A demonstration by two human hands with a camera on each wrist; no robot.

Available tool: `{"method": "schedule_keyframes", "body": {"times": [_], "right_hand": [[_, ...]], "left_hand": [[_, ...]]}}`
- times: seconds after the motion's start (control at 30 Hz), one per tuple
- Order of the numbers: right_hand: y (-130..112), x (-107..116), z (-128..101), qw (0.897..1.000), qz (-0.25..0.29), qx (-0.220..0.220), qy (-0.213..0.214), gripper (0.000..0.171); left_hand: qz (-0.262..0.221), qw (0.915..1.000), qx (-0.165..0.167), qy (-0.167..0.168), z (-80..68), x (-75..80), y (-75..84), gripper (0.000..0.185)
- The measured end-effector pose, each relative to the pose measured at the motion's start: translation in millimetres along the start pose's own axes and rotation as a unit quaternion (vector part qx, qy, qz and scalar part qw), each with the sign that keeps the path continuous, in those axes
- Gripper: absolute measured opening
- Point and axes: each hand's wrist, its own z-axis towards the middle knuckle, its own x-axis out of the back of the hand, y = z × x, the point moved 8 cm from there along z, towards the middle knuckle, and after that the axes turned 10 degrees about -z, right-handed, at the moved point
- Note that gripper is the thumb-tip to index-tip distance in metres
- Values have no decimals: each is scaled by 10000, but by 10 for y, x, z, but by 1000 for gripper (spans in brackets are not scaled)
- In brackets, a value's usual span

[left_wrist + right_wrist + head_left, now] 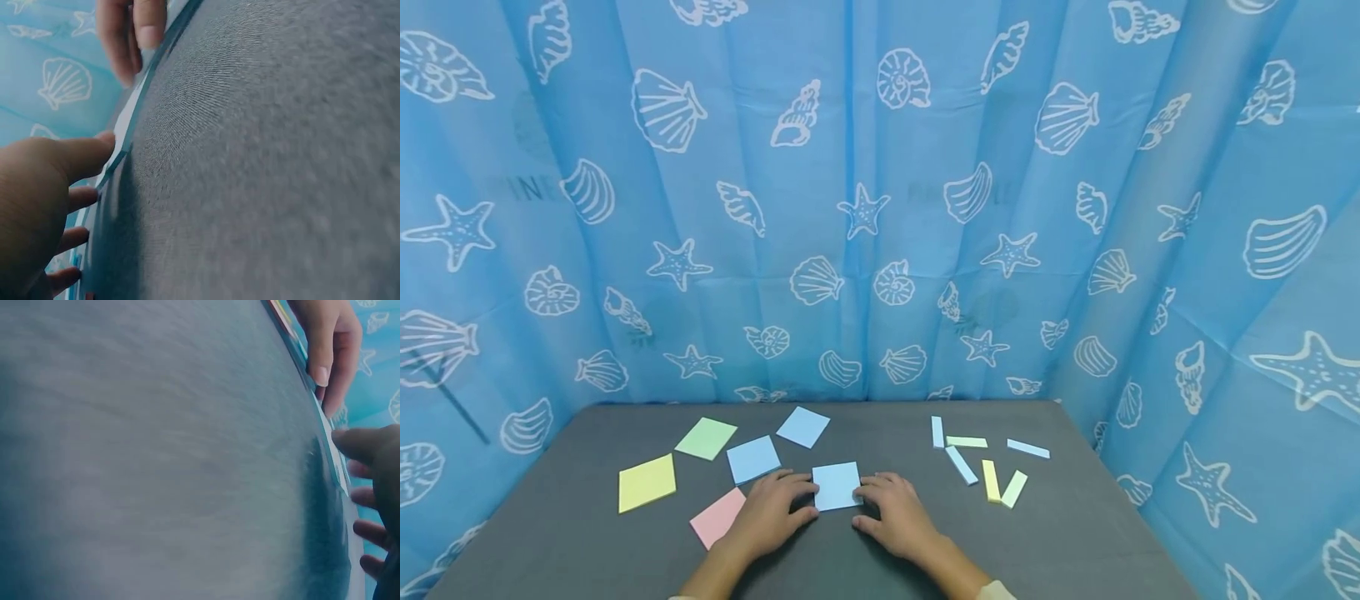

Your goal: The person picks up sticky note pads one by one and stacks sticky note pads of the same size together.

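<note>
A light blue square (837,487) lies flat on the dark grey table, between my two hands. It looks like a thin flat pad; its exact kind is unclear. At its left edge is my left hand (769,512), with the fingertips at or touching the edge and the thumb near the lower left corner. My right hand (897,512) mirrors this on the right, its index finger over the edge and its thumb apart below. Both hands' fingers look relaxed and spread. In the left wrist view, the left thumb (94,153) is by the square's near edge.
Left of the hands lie another blue square (754,460), a further blue one (803,427), a green square (706,438), a yellow square (647,483) and a pink square (718,517), partly hidden. Several narrow strips (962,465) lie on the right. A blue curtain (865,250) stands behind.
</note>
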Motion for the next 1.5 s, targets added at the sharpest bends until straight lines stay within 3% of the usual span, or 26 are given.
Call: {"method": "schedule_keyframes", "body": {"times": [0.2,0.4,0.73,0.97,1.3,1.5], "right_hand": [[93,-69,178,9990,398,118,-142,45],[186,-174,304,9965,680,112,-463,49],[139,-137,366,9949,-180,695,-705,49],[40,-121,402,9836,-1034,1314,-677,43],[156,-124,450,9935,86,644,-932,37],[183,-133,477,9924,298,421,-1114,36]], "left_hand": [[142,9992,257,266,88,-15,-59,35],[224,9987,341,294,150,-38,-89,36],[20,9994,295,168,206,-42,-87,36],[-101,9991,400,-67,226,-62,-146,36],[-158,9991,381,-128,245,-3,-122,31],[-146,9986,487,-122,236,-12,-132,33]]}}
